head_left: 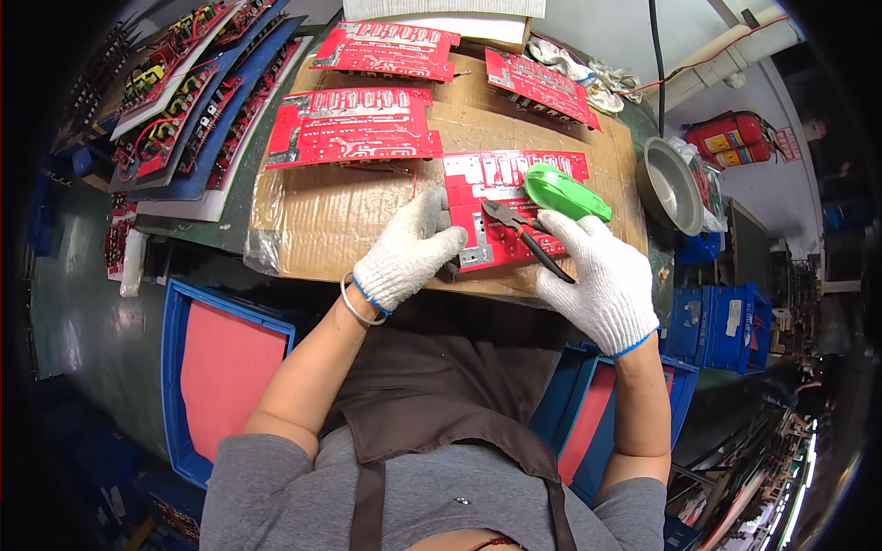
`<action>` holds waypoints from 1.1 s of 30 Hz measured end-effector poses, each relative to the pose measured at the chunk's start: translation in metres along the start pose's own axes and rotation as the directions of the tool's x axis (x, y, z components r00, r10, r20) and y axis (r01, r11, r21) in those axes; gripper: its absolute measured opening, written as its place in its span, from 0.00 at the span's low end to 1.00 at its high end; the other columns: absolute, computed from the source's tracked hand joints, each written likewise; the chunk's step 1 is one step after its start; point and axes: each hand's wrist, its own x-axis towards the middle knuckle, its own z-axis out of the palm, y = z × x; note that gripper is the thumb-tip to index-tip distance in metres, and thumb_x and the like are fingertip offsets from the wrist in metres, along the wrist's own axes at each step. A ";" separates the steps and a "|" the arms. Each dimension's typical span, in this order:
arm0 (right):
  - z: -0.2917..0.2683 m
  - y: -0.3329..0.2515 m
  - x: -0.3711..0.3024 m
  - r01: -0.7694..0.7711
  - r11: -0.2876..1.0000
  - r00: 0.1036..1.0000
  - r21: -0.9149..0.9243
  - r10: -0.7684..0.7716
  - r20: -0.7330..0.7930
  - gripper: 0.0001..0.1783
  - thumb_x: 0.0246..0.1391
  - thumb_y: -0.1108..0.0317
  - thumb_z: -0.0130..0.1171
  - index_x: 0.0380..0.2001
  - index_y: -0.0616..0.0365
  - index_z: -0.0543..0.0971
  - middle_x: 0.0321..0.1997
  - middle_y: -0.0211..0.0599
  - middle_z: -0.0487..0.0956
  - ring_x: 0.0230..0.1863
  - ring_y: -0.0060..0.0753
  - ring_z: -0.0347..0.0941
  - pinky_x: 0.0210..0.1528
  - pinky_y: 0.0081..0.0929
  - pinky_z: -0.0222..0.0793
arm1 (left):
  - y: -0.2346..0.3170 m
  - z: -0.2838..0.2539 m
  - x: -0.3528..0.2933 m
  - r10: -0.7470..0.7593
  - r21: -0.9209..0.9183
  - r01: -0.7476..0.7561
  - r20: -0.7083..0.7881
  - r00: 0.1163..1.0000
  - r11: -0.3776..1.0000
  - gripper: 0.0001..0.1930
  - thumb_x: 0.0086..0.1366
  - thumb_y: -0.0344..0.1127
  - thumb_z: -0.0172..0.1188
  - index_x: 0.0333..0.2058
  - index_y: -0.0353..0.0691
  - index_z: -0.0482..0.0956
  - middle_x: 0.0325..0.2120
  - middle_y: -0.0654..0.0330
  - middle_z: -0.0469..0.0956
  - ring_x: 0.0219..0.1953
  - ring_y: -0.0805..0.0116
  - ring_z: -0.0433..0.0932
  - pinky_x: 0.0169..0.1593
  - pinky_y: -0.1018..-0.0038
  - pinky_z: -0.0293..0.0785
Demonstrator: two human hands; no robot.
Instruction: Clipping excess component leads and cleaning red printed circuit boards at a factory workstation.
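A red circuit board [467, 191] with bare metal areas lies solder side up on the cardboard, close to its front edge. At its left edge my left hand [404, 255], in a white knit glove, is closed on the board. My right hand [604, 280], also gloved, grips diagonal cutters [525, 237] with red and black handles. The cutters' jaws rest over the middle of the board, and I cannot tell whether they touch it. A bright green oval plastic object [567, 192] sits over the board's right part, just beyond my right fingers; its kind is unclear.
Three more red boards [354, 129] lie farther back on the cardboard sheet [312, 216]. Populated boards stand stacked on blue and white sheets [220, 138] at left. A metal bowl [672, 186] and crumpled gloves [597, 83] are at right. Blue bins [173, 386] flank my lap.
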 end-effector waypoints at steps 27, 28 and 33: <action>0.050 0.051 0.026 0.028 0.990 0.974 -0.139 -0.058 -0.219 0.26 0.57 0.64 0.69 0.60 0.41 0.80 0.42 0.41 0.82 0.45 0.49 0.80 0.45 0.42 0.78 | 0.003 -0.007 0.000 -0.110 0.055 0.109 0.032 0.993 0.993 0.22 0.70 0.31 0.62 0.59 0.32 0.70 0.40 0.58 0.82 0.34 0.74 0.81 0.34 0.77 0.81; 0.049 0.038 0.032 0.084 0.995 0.962 -0.060 -0.097 -0.254 0.25 0.57 0.64 0.69 0.59 0.40 0.81 0.38 0.39 0.82 0.41 0.48 0.81 0.39 0.41 0.78 | -0.001 -0.011 -0.001 -0.082 0.057 0.081 0.011 0.997 0.995 0.21 0.70 0.30 0.61 0.59 0.33 0.71 0.39 0.59 0.82 0.33 0.74 0.81 0.34 0.77 0.81; 0.064 -0.038 0.051 0.240 0.933 0.953 0.266 -0.175 -0.248 0.16 0.62 0.61 0.65 0.53 0.40 0.82 0.32 0.38 0.80 0.30 0.45 0.81 0.28 0.41 0.76 | -0.004 -0.010 -0.001 -0.010 0.124 0.017 -0.057 0.998 0.992 0.22 0.70 0.28 0.60 0.61 0.34 0.71 0.41 0.59 0.81 0.37 0.73 0.81 0.41 0.74 0.80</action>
